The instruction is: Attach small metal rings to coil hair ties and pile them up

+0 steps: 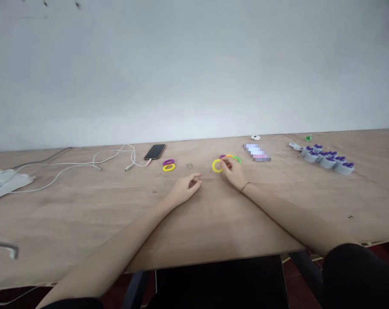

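A yellow ring (214, 166) is pinched by the right hand (235, 173); toward its eight o'clock, the left hand (183, 189) is loosely curled, fingertips narrowly parted.

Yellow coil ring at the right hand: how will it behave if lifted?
The yellow ring is probably light: thin band, open middle. Its ridged, coil-like texture suggests it would flex. Those ridges should also make it less slippery.

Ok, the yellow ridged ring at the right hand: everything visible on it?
The yellow ridged ring is a bright, round, open loop, coiled and plastic-looking. The bare right hand seems to pinch its right edge, hiding part of it. Its opening roughly faces the camera; contact with the light-brown wooden tabletop is unclear.
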Demonstrator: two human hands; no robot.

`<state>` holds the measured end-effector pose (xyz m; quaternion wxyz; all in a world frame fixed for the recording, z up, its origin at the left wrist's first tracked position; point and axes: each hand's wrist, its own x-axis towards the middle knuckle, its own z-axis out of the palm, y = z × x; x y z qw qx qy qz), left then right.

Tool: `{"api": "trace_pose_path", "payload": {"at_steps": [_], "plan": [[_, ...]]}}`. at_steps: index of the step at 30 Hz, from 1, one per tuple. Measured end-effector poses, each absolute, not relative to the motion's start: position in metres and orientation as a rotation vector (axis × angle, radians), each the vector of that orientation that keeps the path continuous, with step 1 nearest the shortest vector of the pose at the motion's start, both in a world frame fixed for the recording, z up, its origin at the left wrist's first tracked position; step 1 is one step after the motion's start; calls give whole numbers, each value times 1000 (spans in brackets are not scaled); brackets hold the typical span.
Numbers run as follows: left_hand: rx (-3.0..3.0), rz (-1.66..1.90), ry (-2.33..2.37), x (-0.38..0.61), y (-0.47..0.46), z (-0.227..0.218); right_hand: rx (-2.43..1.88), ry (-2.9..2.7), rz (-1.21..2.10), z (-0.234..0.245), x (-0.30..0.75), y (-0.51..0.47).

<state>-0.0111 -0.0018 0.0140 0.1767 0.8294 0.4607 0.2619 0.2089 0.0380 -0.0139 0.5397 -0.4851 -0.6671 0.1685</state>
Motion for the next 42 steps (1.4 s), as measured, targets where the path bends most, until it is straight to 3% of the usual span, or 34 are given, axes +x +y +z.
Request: {"api": "trace_pose_path", "payload": {"at_steps": [8,17,21,29,42], "plan": [[2464,692,1298,-12,-3,13,-1761,-1396,281,-9,264,104],[2604,656,1190,-14,-2,12,-2013,-1404,308,-7,260,118],[2663,676,1149,-15,0,9,-1871,-1506,-11,0,234,105],[2736,613,1092,-17,1,6,-1052,-2649,-223,17,148,91],[2773,570,1085,-16,2,9,-1112,-2841,-385,18,130,96]]}}
